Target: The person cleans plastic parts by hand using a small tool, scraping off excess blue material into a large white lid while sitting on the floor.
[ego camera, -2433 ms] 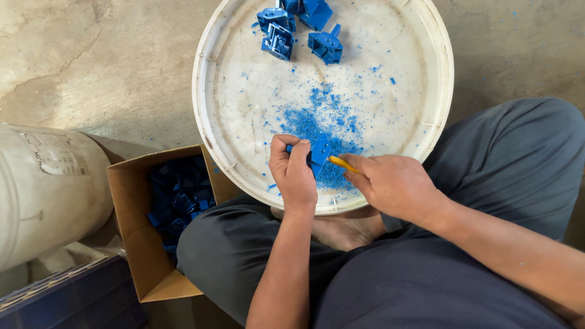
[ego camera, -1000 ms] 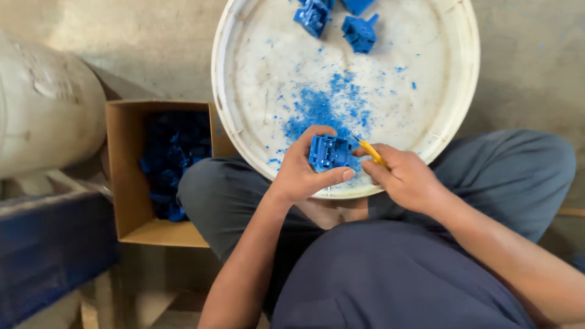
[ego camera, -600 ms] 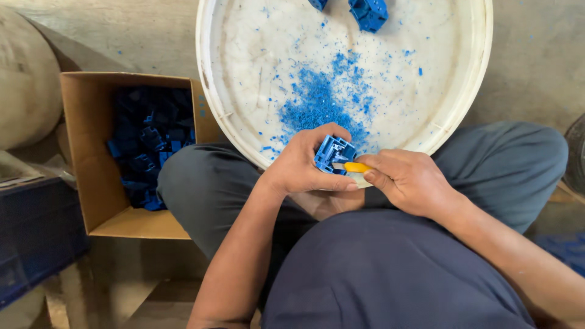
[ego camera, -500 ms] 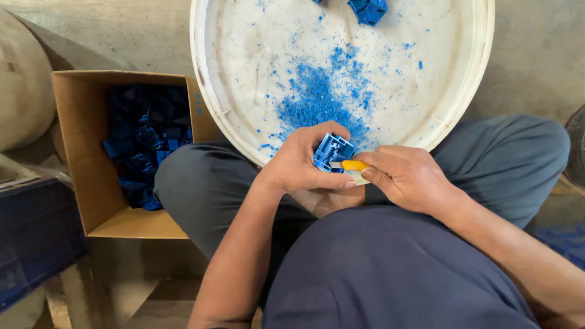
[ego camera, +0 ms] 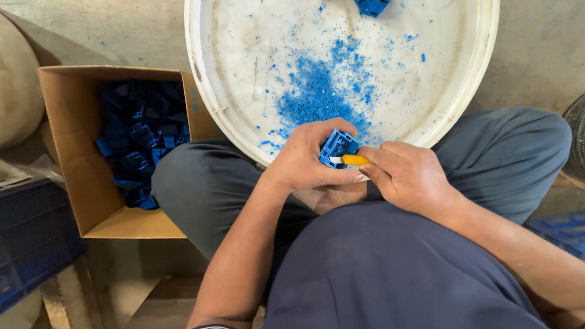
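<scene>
Head view: left hand (ego camera: 308, 159) wrapped around a blue plastic part (ego camera: 337, 146), fingers closed on it above the lap at the white tray's (ego camera: 204, 97) near rim. Right hand (ego camera: 409, 176) gripping a yellow-handled knife (ego camera: 348, 160), blade against the part. Blue shavings (ego camera: 317, 100) heaped in the tray; cardboard box (ego camera: 70, 155) already holding many blue parts; more parts (ego camera: 372, 6) waiting at the far rim.

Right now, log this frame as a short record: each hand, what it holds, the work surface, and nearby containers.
left hand: fingers closed around a blue plastic part
right hand: grips a yellow-handled knife, blade against the part
work surface: round white tray resting on the lap
on tray: pile of blue shavings; another blue part at the far edge
left of person: open cardboard box holding blue parts
posture: seated cross-legged
</scene>
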